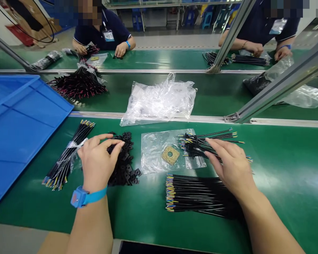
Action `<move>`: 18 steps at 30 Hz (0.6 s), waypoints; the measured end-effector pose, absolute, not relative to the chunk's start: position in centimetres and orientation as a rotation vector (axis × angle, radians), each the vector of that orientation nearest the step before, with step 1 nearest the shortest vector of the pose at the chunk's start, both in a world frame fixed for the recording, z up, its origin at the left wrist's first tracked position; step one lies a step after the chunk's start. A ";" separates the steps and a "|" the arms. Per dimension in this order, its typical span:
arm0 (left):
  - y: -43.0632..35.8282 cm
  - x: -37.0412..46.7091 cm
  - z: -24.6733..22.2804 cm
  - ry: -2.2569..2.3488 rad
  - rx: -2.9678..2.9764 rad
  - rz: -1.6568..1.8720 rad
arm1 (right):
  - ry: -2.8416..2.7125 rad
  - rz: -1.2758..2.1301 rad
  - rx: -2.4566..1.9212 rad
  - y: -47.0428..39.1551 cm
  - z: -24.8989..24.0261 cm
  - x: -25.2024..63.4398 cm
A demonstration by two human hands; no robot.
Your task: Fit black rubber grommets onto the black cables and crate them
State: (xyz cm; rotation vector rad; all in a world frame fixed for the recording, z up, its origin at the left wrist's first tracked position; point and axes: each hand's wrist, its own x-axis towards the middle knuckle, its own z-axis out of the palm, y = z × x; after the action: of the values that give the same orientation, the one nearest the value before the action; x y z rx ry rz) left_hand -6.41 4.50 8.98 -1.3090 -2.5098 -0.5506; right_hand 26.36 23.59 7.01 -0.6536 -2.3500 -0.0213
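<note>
Loose black cables lie forward-left of my right hand, long axis running left to right; this hand nearer. My left hand curls at small black parts. Whether either grips something, I cannot tell.

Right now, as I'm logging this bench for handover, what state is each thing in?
Black parts: loose, heaped
Upper cables: loosely fanned
Lower cables: side by side, roughly parallel
Left cable bundle: bound
Clear bag: spread, wrinkled
Yellow square: flat, on or in clear bag
Plastic bags: crumpled, piled
Red-tipped wires: bunched
Blue wristband: fastened
Left hand: over black parts, grip unclear
Right hand: at upper cables, grip unclear
</note>
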 end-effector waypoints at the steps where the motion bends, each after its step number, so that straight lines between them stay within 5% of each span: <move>1: 4.3 -6.4 8.9 -2.504 -1.355 -0.424 | -2.362 -0.008 -0.670 23.7 6.9 26.5; 6: 3.9 -5.4 8.8 -2.464 -1.566 -0.054 | -2.573 0.393 -0.514 22.5 7.0 26.7; 18: 3.8 -6.1 7.8 -2.529 -1.723 -0.018 | -2.894 0.861 -0.410 20.8 7.8 26.0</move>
State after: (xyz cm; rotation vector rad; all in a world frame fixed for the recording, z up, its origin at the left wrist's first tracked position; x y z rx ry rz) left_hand -6.06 3.82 7.79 -1.7228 -2.5294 -0.0181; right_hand 25.98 20.81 7.79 -0.4096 -2.8942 0.8612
